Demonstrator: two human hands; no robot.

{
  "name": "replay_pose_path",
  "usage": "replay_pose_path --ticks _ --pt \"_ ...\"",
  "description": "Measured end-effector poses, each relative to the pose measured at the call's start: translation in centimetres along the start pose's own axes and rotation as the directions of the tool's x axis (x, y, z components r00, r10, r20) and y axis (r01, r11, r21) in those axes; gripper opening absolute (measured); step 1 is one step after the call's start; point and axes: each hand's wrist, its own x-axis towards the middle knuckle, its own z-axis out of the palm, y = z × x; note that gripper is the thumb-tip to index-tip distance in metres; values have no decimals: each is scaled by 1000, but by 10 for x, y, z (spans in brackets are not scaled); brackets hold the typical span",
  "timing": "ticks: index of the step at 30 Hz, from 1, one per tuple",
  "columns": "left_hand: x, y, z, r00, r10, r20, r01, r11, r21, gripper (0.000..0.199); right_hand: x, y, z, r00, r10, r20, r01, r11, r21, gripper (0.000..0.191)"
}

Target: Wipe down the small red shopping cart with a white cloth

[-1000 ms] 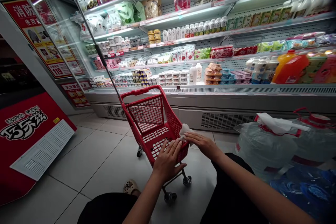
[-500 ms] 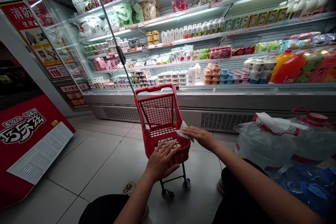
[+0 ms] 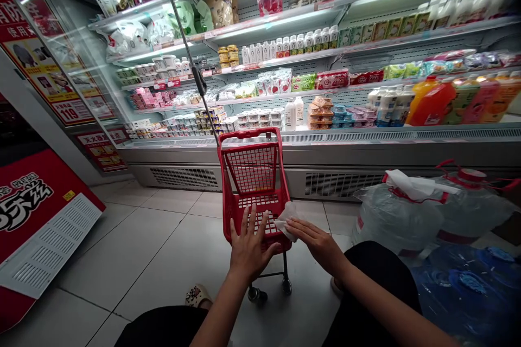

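A small red shopping cart (image 3: pixel 252 164) with a plastic grid basket and dark caster wheels stands on the tiled floor before me. My left hand (image 3: pixel 249 246) is over the near end of its basket, fingers spread, with nothing in it; whether the palm touches the rim is hidden. A crumpled white wipe (image 3: pixel 288 220) is under the fingers of my right hand (image 3: pixel 319 244), pressed against the basket's near right corner. A thin dark pole rises from the cart's upper left corner.
Behind the cart is a lit refrigerated display (image 3: pixel 366 160) stocked with dairy and drinks. Large clear water jugs (image 3: pixel 401 217) and blue water bottles (image 3: pixel 468 287) stand at the right. A red chest freezer (image 3: pixel 44 195) is at the left. My knees flank the cart.
My left hand's fingers have spread wider. The right hand with the wipe has shifted slightly down along the basket's right corner. The cart now appears more upright as the view has shifted.
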Motion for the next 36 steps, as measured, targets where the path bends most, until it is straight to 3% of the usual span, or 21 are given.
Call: replay_pose_path --ticks 5,10,15,19,22,26,31,36 --pt "5 5 1 998 58 28 -58 998 -2 81 21 46 -17 990 -89 106 89 996 0 69" --pt "12 13 3 996 72 46 -71 997 -11 85 51 84 -11 994 42 102 -36 998 -55 66" --pt "14 16 6 998 50 24 -50 999 -13 84 41 66 -2 988 149 28 -147 988 -46 65" --pt "13 16 7 999 49 13 -49 998 -26 84 5 27 -2 993 117 8 -117 993 -10 70" --pt "12 16 7 997 74 7 -74 996 -42 86 -14 13 -6 996 87 8 -87 996 -12 70" --pt "11 17 7 994 112 -5 -112 992 -53 88 -7 36 -16 998 -1 66 2 1000 -14 69" --pt "11 18 6 994 113 6 -112 993 -46 87 40 83 -16 994 19 107 -15 999 -46 67" --pt "11 18 6 996 87 12 -86 996 -31 86 63 90 -2 994 92 65 -88 994 -60 66"
